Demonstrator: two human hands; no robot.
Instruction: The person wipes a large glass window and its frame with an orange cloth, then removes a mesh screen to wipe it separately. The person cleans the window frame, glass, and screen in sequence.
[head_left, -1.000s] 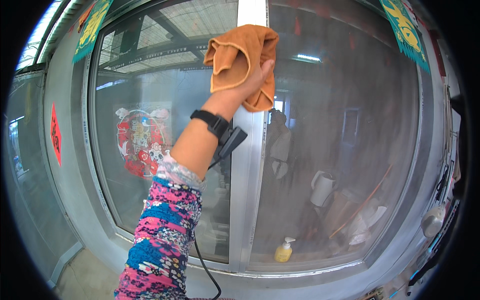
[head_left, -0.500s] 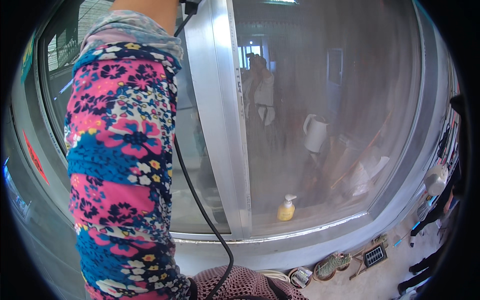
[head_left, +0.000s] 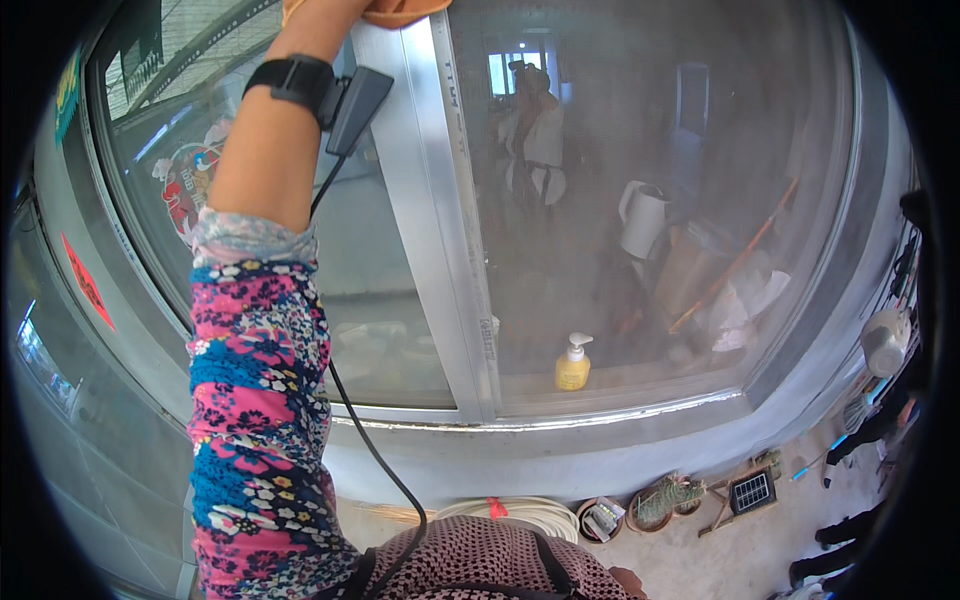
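Observation:
My left arm, in a rolled-up floral sleeve, reaches up to the top edge of the picture. The left hand (head_left: 335, 12) is cut off there, with an orange cloth (head_left: 408, 10) under it at the top of the silver window frame (head_left: 405, 150). Its fingers are out of sight, but it seems closed on the cloth. A black strap with a dark device (head_left: 360, 110) circles the wrist, and a black cable hangs from it. Low at the bottom edge, a small patch of skin, apparently my right hand (head_left: 628, 581), shows beside my mesh top; its fingers are hidden.
Behind the hazy glass pane (head_left: 590, 270) stand a yellow pump bottle (head_left: 572, 368) and a white jug (head_left: 643, 220). Below the sill lie a coiled hose (head_left: 530, 512), potted cacti (head_left: 660, 502) and a small solar panel (head_left: 751, 492). Dark-clothed legs (head_left: 850, 540) show at the right.
My left forearm has come lower in view, so the wrist strap, part of the hand and the orange cloth now show. The window scene has shifted upward, and the skin patch has appeared below.

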